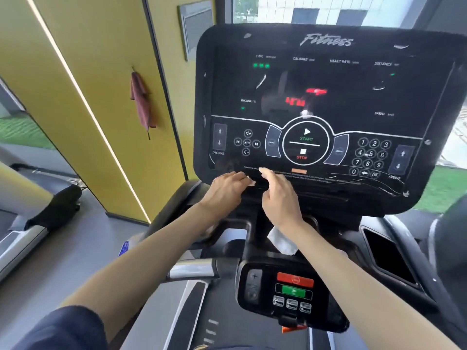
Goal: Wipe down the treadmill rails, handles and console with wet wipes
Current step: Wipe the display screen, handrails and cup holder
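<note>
The black treadmill console (328, 79) fills the upper middle, with its START/STOP ring (305, 144) and white smears along the lower right edge. Both hands are at the console's bottom edge. My left hand (225, 192) has its fingers curled and pinches a small white scrap (251, 183) against that edge. My right hand (280, 198) points its index finger onto the strip of small print beside the scrap. A crumpled white wet wipe (281, 241) hangs out from under the right wrist, held in the curled lower fingers.
A lower control pod (293, 291) with red and green buttons sits below my arms. A silver handle (194, 270) runs left of it, and a dark tray pocket (389, 258) lies to the right. A yellow wall (88, 72) with a hanging brown cloth (141, 102) stands left, beside another treadmill (30, 218).
</note>
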`<act>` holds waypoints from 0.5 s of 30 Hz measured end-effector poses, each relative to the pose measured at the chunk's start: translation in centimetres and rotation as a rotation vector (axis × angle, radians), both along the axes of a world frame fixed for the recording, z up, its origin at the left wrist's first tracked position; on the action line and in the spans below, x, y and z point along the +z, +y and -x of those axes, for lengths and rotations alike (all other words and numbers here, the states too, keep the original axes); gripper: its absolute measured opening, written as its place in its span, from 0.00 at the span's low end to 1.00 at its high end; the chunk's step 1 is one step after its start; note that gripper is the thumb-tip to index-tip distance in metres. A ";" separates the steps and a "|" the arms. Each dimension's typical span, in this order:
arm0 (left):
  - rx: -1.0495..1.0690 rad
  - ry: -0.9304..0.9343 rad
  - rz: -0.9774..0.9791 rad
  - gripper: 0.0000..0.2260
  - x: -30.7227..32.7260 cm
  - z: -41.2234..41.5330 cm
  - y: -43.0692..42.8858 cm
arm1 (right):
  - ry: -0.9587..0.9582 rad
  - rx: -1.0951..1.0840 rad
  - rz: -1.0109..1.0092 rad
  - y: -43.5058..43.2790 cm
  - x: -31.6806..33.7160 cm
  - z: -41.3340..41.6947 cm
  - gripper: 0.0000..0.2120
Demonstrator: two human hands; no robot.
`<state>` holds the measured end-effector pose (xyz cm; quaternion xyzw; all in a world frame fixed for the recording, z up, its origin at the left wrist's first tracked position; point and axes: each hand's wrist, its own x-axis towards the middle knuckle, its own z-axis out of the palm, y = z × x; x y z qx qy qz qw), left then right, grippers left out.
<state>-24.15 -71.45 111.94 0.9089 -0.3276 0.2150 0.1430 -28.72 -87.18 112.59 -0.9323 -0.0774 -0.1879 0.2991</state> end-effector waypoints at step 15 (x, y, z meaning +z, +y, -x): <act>0.174 0.262 0.632 0.15 -1.2 0.0 4.9 | -0.132 -0.055 0.043 7.3 -0.9 -0.4 0.23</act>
